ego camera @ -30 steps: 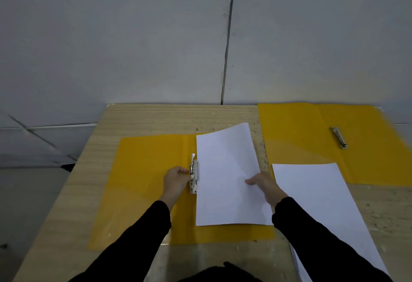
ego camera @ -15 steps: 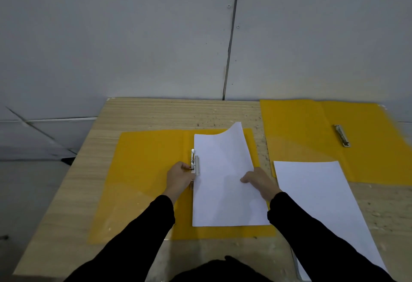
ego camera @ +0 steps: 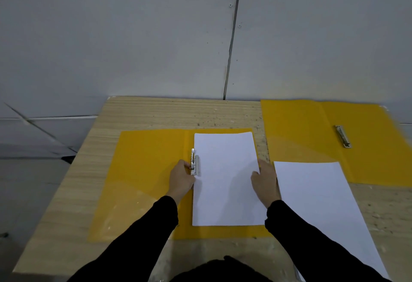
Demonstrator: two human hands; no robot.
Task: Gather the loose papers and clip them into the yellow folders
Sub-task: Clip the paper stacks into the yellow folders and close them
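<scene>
Sheet [ego camera: 225,179] on near folder [ego camera: 145,181]; second folder [ego camera: 312,139] right, behind.

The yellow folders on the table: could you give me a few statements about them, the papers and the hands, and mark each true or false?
1. Both yellow folders lie open on the wooden table. True: the near folder and the far folder are both spread flat.
2. The left hand is at the near folder's metal clip. True.
3. The far folder's clip holds a sheet. False: nothing lies under it.
4. The right hand rests on the second sheet. False: it rests on the right edge of the sheet in the near folder.
5. The second sheet lies fully inside the far folder. False: only its far edge overlaps that folder.
</scene>
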